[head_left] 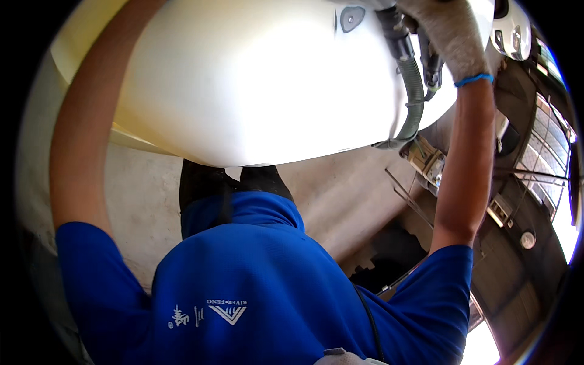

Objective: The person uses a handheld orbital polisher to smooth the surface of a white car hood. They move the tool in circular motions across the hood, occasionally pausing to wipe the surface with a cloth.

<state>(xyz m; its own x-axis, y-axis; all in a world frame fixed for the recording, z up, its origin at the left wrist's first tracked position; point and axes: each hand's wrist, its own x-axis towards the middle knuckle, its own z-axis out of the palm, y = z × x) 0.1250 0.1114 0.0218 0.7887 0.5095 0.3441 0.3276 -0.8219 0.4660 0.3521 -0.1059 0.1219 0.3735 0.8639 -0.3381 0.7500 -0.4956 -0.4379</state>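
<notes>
A gloved hand, my right hand point(447, 27), is at the top edge with a blue cuff at the wrist. It seems closed around the handle end of a hose-fed tool point(396, 33); the fingers and the tool's head are cut off by the frame. From the tool a ribbed grey-green hose point(413, 91) runs down past the edge of a glossy white vehicle panel point(274, 73). Near the tool, the panel bears a grey patch point(351, 19) with a small spot in its middle. Only my left forearm point(88, 115) shows, reaching over the panel's left side; that hand is out of frame.
Pale concrete floor point(340, 194) lies below the panel. At the right, a small machine point(426, 161) stands by the hose's lower end. Another white vehicle point(512, 30) is at the upper right, and barred windows point(547, 152) line the far right.
</notes>
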